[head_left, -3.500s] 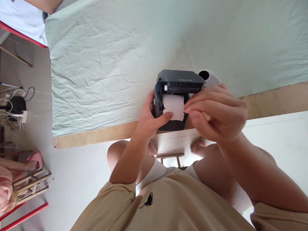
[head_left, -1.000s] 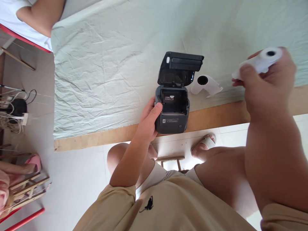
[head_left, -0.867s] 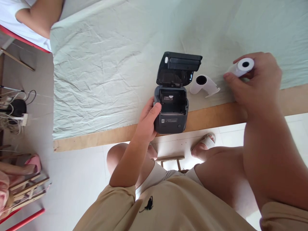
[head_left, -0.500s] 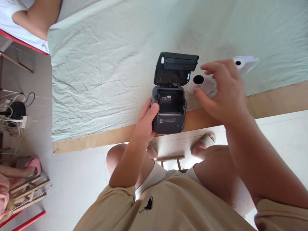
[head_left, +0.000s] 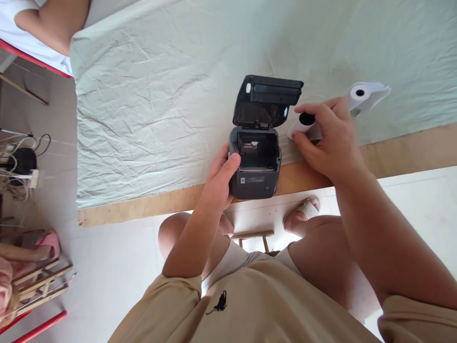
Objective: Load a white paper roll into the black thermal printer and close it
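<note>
A small dark label printer point(head_left: 254, 183) is in my left hand point(head_left: 220, 178), its thumb on the near left edge and the other fingers behind the side. The printer's lid point(head_left: 266, 102) stands raised, and its paper bay point(head_left: 262, 155) is bare, with a printed sticker inside. Just right of it, my right hand point(head_left: 330, 138) is closed around a white paper roll point(head_left: 295, 127) with a dark core opening. Thumb and index finger lie on either side of the roll; my hand hides part of it.
A second paper roll point(head_left: 357, 93) with a loose paper end lies beyond my right hand. Pale green cloth point(head_left: 150, 109) covers the table, whose wooden edge point(head_left: 143, 202) runs in front of me. Another person's arm point(head_left: 64, 24) rests at the far left corner. Cables point(head_left: 17, 176) lie at left.
My right hand has closed in on the paper roll, which now sits tilted between its fingers. The printer appears slightly farther right, still in my left hand.
</note>
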`<action>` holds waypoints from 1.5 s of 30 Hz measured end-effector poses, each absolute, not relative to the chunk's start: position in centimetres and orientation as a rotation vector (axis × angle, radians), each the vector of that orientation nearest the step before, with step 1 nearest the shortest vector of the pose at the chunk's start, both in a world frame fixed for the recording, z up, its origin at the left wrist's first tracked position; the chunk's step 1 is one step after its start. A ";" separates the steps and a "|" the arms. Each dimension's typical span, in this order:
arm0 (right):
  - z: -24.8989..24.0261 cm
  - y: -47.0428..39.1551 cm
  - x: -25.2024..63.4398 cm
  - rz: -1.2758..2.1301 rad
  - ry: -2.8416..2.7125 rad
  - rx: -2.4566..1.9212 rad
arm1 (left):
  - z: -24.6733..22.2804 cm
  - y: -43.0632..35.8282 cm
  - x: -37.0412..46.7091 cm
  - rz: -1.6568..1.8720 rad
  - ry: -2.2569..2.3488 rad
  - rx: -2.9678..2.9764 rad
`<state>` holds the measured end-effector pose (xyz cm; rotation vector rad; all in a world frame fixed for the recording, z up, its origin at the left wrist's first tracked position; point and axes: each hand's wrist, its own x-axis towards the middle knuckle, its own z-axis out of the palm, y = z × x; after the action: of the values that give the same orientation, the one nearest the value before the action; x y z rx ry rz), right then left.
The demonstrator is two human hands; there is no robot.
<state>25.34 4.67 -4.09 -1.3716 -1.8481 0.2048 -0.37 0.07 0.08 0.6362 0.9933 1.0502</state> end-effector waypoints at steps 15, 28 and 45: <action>0.4 1.8 18.4 0.126 -1.928 -1.051 | 0.1 -0.2 -0.3 1.087 1.033 0.684; -0.1 1.2 19.1 0.383 -1.824 -0.820 | -1.2 -0.4 -1.1 1.084 1.018 0.886; -2.0 1.5 20.2 0.845 -1.815 -1.116 | -2.3 0.0 -1.8 1.099 0.865 0.913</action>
<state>20.20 1.49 -2.04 -1.1159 -1.8154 0.8447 -1.76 0.01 -2.29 0.9129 0.8652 1.0993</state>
